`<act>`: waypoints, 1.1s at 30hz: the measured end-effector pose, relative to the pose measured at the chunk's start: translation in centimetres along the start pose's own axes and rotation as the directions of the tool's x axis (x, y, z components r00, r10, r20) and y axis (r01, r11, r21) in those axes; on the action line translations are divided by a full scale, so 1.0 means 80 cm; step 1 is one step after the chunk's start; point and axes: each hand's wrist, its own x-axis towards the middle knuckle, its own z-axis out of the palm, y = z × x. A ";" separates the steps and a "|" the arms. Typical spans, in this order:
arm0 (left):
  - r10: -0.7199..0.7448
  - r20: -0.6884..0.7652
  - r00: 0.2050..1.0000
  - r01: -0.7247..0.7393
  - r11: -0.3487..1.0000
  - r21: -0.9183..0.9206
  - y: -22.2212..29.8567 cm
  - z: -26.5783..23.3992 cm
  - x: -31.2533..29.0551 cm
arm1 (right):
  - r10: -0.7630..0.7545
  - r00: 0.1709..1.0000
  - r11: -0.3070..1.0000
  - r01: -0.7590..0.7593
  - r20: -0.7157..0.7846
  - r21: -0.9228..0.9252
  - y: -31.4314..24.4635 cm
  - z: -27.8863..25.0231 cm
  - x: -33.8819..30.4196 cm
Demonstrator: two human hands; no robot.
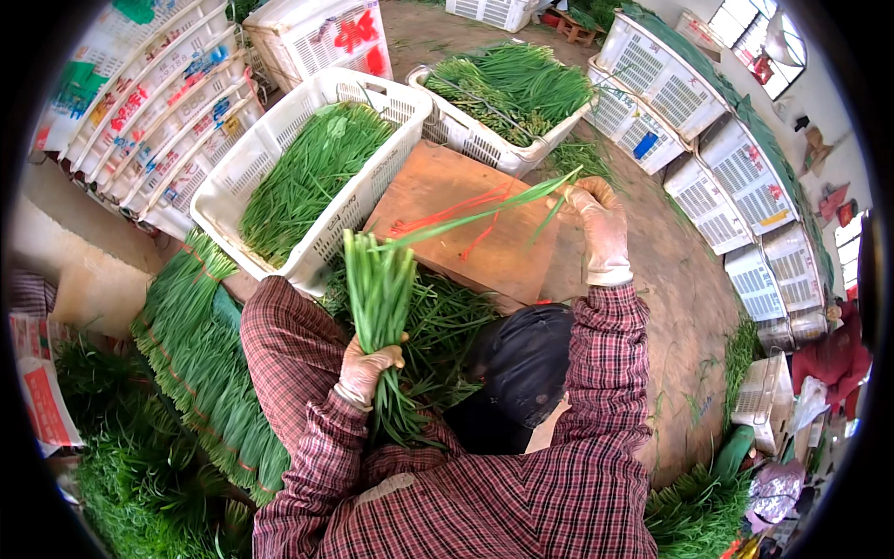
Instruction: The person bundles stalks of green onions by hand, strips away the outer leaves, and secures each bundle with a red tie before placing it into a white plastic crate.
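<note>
Left hand (366,374) grasps a bunch (379,289); right hand (601,219) pinches a leaf (529,197).
Left fingers wrap the lower part of the bunch, which stands nearly upright in front of the board (447,172). Right fingertips close on one end of the leaf, beyond the board's right edge; the leaf slants across above the board toward the top of the bunch, where contact cannot be determined. Red ties (402,226) lie on the board. A crate (345,214) of greens (312,177) stands just beside the board, to its left.
</note>
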 end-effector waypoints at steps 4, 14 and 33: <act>0.137 -0.034 0.990 -0.139 0.989 -0.050 0.014 -0.006 0.004 | 0.069 0.986 0.992 -0.084 0.153 0.097 -0.010 -0.005 -0.017; 0.386 -0.202 0.900 -0.390 0.921 0.021 0.061 -0.016 0.006 | -0.085 0.951 0.984 0.032 0.298 0.176 0.009 -0.014 -0.017; 0.274 0.263 0.925 -0.264 0.962 -0.071 0.076 0.019 -0.019 | -0.565 0.657 0.530 0.753 0.499 -0.391 -0.058 0.037 -0.118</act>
